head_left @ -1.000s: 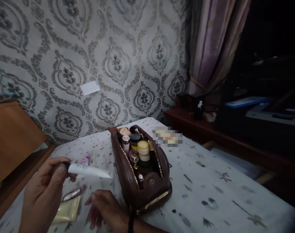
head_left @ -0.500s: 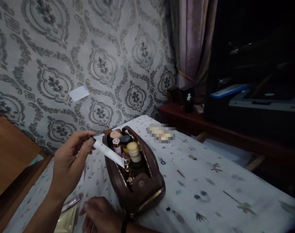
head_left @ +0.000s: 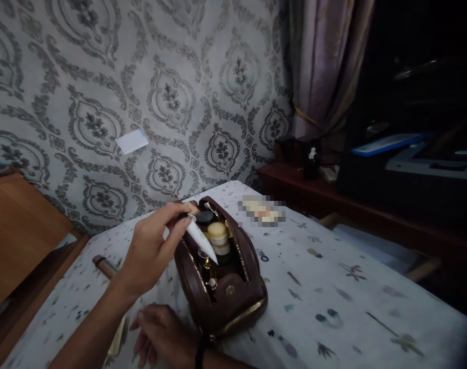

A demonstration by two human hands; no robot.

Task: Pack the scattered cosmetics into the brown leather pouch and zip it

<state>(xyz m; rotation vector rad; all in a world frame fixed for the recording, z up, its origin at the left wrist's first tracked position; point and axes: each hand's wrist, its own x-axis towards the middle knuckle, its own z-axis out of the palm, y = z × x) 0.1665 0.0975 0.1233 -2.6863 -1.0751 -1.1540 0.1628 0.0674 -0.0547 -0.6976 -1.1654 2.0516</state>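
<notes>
My left hand (head_left: 152,246) pinches a white squeeze tube (head_left: 202,241) by its capped end. It hangs slanted over the open mouth of a brown zippered cosmetic bag (head_left: 227,312), flat end down and to the right. Inside the bag stand cream-lidded stacked jars (head_left: 218,237), a black-lidded container (head_left: 205,218) and small gold-toned bottles (head_left: 207,262). My right hand (head_left: 160,328), with a black band at the wrist, rests on the cloth beside the bag's near left side. Its fingers are loosely bent and slightly apart, holding nothing.
On the patterned cloth (head_left: 313,287) lie a slim brown-ended tube (head_left: 104,266), partly behind my left forearm, and a gold packet (head_left: 118,335). A blurred-out flat item (head_left: 262,211) lies beyond the bag. A dark red shelf (head_left: 287,187) holds a small black bottle (head_left: 312,166).
My left hand has carried the white tube to the right, farther over the bag, and the tube now tilts more steeply. My right hand stays beside the bag. The view has shifted slightly.
</notes>
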